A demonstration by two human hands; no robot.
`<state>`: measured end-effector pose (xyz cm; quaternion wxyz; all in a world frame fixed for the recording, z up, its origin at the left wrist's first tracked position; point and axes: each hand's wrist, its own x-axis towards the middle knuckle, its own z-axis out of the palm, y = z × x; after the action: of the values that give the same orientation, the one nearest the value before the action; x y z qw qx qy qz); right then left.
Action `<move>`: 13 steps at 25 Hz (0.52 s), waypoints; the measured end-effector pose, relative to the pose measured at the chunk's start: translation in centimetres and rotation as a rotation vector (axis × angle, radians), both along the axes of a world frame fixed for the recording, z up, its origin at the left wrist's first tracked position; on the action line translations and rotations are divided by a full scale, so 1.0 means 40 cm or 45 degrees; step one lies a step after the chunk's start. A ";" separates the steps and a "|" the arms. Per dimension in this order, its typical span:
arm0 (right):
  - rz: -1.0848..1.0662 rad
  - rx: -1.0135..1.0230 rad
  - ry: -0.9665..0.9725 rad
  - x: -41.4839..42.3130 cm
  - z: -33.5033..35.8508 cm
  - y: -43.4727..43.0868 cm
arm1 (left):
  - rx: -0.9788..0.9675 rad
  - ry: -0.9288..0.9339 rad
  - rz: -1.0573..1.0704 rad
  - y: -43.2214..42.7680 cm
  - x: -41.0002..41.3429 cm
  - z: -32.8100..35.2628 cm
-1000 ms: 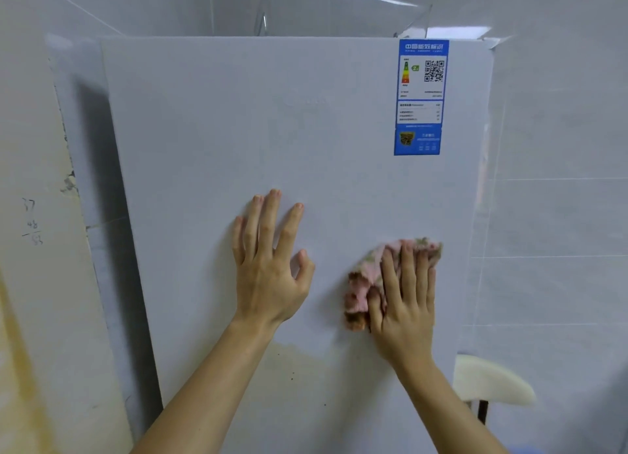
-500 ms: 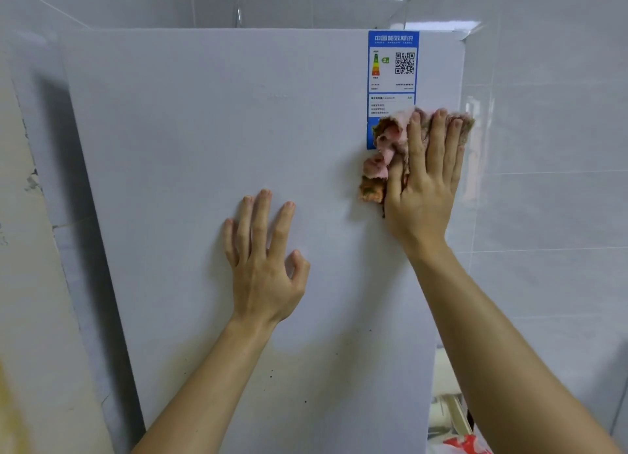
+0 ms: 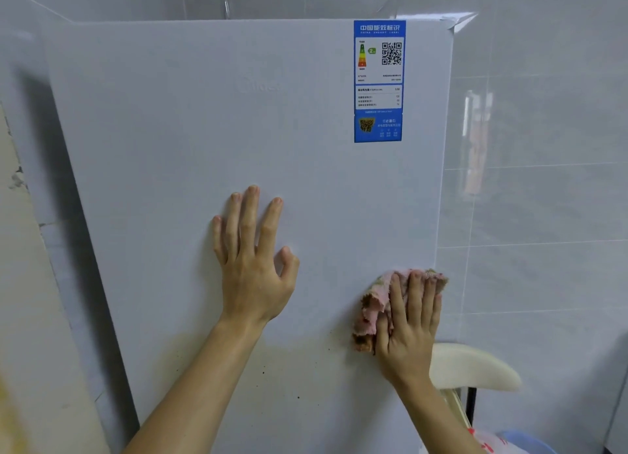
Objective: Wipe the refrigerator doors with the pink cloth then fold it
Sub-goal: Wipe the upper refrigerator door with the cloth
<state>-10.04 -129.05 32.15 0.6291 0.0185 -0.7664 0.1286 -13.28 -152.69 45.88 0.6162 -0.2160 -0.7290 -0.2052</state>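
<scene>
Two hands lie flat on the refrigerator door (image 3: 204, 131): the right hand (image 3: 407, 324) presses the bunched pink cloth (image 3: 372, 306) near the door's right edge with straight fingers, and the left hand (image 3: 255, 267), fingers spread, holds nothing. A blue label (image 3: 379, 80) sits well above.

Soft, even indoor light, fairly bright but kinda flat and cool. The white refrigerator door (image 3: 204, 148) has no hot spots, just a broad dark shadow running down the wall along its left side. The glossy wall tiles (image 3: 543, 199) on the right catch a streaky glare. The left hand (image 3: 253, 270) throws only a faint shadow. The wide lens makes the door edges lean inward lower down. Fine print on the blue label (image 3: 379, 80) is mushy, and the bottom left corner is a yellowish blur.
</scene>
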 end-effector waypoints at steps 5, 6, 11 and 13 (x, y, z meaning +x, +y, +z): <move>-0.034 0.100 0.211 -0.030 0.359 -0.008 | -0.022 -0.016 0.009 -0.005 -0.001 0.003; -0.031 0.102 0.261 -0.038 0.450 -0.017 | -0.025 -0.025 0.011 -0.007 -0.001 0.004; 0.204 -0.229 0.372 -0.051 0.683 -0.063 | -0.085 -0.054 0.028 -0.028 0.007 0.011; 0.222 -0.129 0.413 -0.047 0.648 -0.067 | -0.113 -0.048 0.039 -0.037 0.006 0.014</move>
<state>-11.94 -131.73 58.07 0.7310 0.0737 -0.6429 0.2164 -13.05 -154.18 46.45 0.5952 -0.2283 -0.7521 -0.1672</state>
